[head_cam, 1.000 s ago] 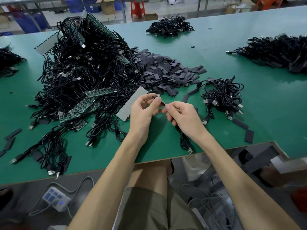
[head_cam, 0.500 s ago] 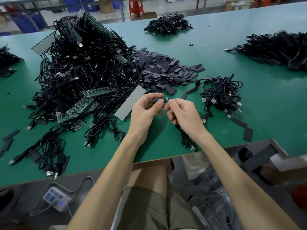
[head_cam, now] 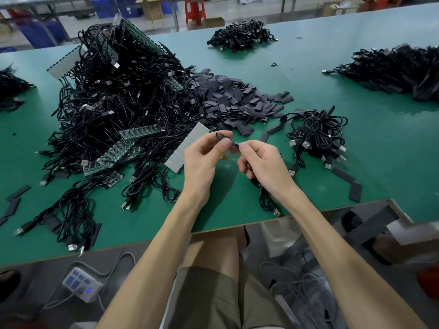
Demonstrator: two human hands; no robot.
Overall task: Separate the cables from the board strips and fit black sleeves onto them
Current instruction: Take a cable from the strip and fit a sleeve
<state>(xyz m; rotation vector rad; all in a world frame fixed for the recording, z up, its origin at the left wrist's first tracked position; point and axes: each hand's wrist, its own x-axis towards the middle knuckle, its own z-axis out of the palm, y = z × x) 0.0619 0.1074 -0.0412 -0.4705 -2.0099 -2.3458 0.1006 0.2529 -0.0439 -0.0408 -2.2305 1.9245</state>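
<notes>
Left hand point(head_cam: 204, 160): pinches black sleeve point(head_cam: 220, 136).
Right hand point(head_cam: 261, 162): pinches cable point(head_cam: 264, 198) end.
Risk: a misaligned tip may snag the sleeve mouth, buckling it.

Cable point(head_cam: 264, 197) runs out of sight inside right hand point(head_cam: 261, 162); its joint with sleeve point(head_cam: 221, 136) too small to tell. Far-right pile point(head_cam: 392, 70) cut by picture edge.

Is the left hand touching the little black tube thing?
Touching. The head view shows the left hand pinching the black sleeve between thumb and fingertips, no gap, while the right hand holds the cable.
</notes>
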